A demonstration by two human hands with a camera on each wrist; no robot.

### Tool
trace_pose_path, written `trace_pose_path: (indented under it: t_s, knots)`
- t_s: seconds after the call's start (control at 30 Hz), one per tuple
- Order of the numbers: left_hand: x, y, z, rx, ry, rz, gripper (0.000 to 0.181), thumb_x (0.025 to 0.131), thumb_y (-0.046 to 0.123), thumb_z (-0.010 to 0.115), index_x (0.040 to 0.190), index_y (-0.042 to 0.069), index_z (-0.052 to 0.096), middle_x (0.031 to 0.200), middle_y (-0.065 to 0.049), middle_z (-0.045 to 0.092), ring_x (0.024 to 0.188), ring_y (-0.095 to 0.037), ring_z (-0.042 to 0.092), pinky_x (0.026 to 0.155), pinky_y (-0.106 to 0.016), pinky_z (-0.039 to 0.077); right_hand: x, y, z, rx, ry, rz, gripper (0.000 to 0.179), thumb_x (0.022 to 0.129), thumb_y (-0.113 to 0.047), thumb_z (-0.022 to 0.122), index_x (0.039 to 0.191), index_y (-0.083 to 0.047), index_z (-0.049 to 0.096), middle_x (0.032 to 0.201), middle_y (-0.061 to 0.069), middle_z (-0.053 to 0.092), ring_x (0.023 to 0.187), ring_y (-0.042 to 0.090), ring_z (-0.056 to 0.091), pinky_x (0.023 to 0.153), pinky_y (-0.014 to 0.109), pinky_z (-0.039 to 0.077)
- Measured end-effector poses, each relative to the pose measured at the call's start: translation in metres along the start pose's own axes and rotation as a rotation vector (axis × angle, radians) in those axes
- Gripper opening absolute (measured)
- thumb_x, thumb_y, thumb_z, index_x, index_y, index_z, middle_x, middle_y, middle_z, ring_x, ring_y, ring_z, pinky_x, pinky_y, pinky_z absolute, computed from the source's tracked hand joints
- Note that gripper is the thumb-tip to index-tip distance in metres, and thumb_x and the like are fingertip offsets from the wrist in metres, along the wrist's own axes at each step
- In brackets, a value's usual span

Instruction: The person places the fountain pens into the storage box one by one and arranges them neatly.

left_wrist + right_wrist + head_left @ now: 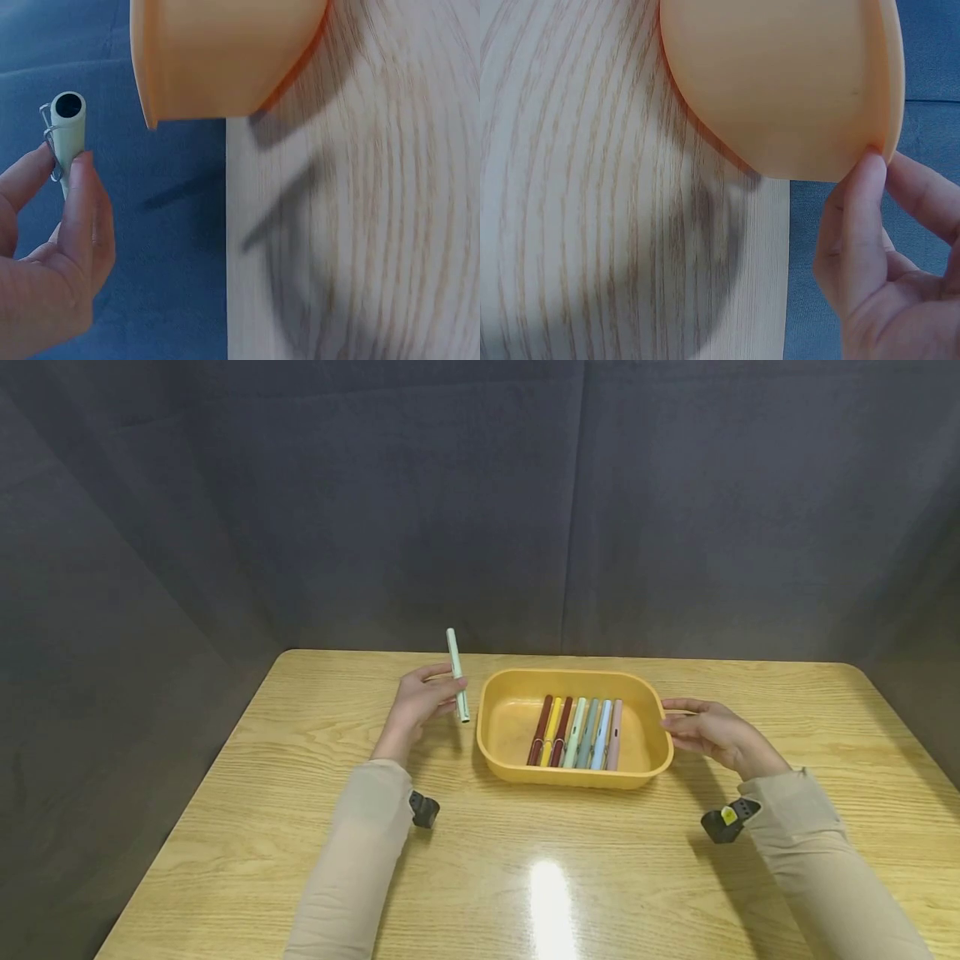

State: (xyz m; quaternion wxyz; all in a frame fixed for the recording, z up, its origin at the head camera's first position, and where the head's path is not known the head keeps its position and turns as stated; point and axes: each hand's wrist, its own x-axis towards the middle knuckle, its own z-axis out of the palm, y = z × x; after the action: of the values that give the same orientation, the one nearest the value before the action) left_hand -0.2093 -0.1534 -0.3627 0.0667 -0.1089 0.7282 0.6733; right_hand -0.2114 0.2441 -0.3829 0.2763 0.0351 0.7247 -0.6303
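My left hand (422, 700) pinches a pale green pen (456, 668) between thumb and fingers, left of a yellow plastic tray (498, 768). The pen stands steeply tilted above the table; its wire clip and dark round end show in the left wrist view. At the tray's right end, my right hand (712, 732) pinches the rim, with fingertips (868, 165) against the outer wall. Inside the tray several capped pens (573, 731) lie side by side: dark red, yellow, light green, grey-green, light blue and pink.
The tray rests on a light wooden table (300, 860) near its back edge. A dark cloth (420, 510) hangs behind the table and at both sides. Each wrist carries a small black camera, the left one (424, 810) and the right one (723, 823).
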Motion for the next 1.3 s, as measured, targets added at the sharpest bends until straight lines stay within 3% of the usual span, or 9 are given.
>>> trace_pose_path:
  t_s: [0.17, 0.33, 0.43, 0.77, 1.3]
  knots:
    - [-0.001, 0.003, 0.013, 0.010, -0.031, 0.015, 0.050, 0.089, 0.010, 0.067, 0.134, 0.001, 0.050, 0.129, -0.022, 0.059, 0.086, -0.012, 0.064, 0.097, -0.041, 0.054, -0.001, -0.001, 0.000, 0.022, -0.008, 0.002, 0.044, 0.094, -0.005, 0.056, 0.133, -0.002, 0.036, 0.081, -0.013, 0.068, 0.074, -0.001, 0.066, 0.071, 0.014, 0.058]
    - [-0.003, 0.005, 0.026, 0.047, -0.088, 0.010, 0.050, 0.089, 0.010, 0.067, 0.135, 0.001, 0.049, 0.131, -0.021, 0.058, 0.108, -0.028, 0.065, 0.099, -0.043, 0.053, -0.002, -0.001, 0.001, 0.029, -0.012, 0.000, 0.038, 0.093, -0.005, 0.056, 0.128, -0.006, 0.040, 0.081, -0.013, 0.068, 0.075, -0.001, 0.066, 0.071, 0.014, 0.058]
    - [-0.004, 0.004, 0.034, 0.074, -0.119, 0.016, 0.049, 0.089, 0.009, 0.066, 0.134, 0.001, 0.050, 0.131, -0.021, 0.059, 0.113, -0.033, 0.062, 0.098, -0.044, 0.053, -0.002, -0.001, 0.001, 0.036, -0.014, -0.002, 0.033, 0.093, -0.004, 0.056, 0.123, -0.009, 0.042, 0.081, -0.012, 0.068, 0.075, -0.001, 0.066, 0.071, 0.014, 0.058]
    - [-0.011, 0.001, 0.059, 0.172, -0.160, 0.042, 0.046, 0.088, 0.010, 0.068, 0.130, 0.001, 0.053, 0.127, -0.022, 0.061, 0.108, -0.033, 0.065, 0.091, -0.044, 0.057, -0.002, 0.001, 0.001, 0.051, -0.023, -0.009, 0.036, 0.094, -0.002, 0.054, 0.126, -0.006, 0.041, 0.080, -0.012, 0.069, 0.074, -0.001, 0.066, 0.070, 0.014, 0.058]
    - [-0.012, -0.008, 0.089, 0.366, -0.164, 0.046, 0.041, 0.086, 0.008, 0.069, 0.124, 0.000, 0.056, 0.117, -0.021, 0.065, 0.085, -0.029, 0.069, 0.078, -0.039, 0.062, -0.001, 0.001, -0.001, 0.028, -0.017, -0.005, 0.032, 0.094, -0.004, 0.055, 0.123, -0.010, 0.043, 0.080, -0.013, 0.068, 0.073, -0.001, 0.065, 0.071, 0.014, 0.058]
